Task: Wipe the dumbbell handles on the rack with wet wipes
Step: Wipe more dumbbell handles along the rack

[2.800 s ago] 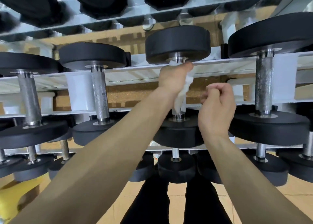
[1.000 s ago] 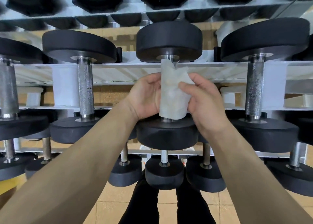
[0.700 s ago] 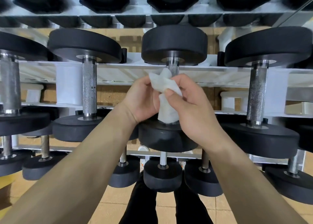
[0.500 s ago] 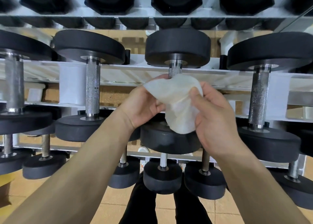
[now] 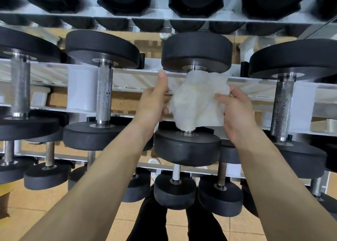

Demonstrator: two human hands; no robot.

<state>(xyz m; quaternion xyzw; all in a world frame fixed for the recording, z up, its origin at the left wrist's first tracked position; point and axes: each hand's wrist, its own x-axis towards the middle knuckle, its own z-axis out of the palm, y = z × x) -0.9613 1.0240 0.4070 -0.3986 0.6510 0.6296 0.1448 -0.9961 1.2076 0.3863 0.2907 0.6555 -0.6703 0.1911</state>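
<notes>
wet wipe (image 5: pixel 197 102) spread over the bar of centre dumbbell (image 5: pixel 187 149), middle tier of rack (image 5: pixel 127 74) | left grip (image 5: pixel 155 102): fingers curled on wipe's left edge, thumb straight up | right grip (image 5: pixel 237 116): thumb and fingers pinch wipe's right edge | bar hidden under wipe

Head-worn camera faces forward and down, close before the rack (image 5: pixel 131 80).
</notes>
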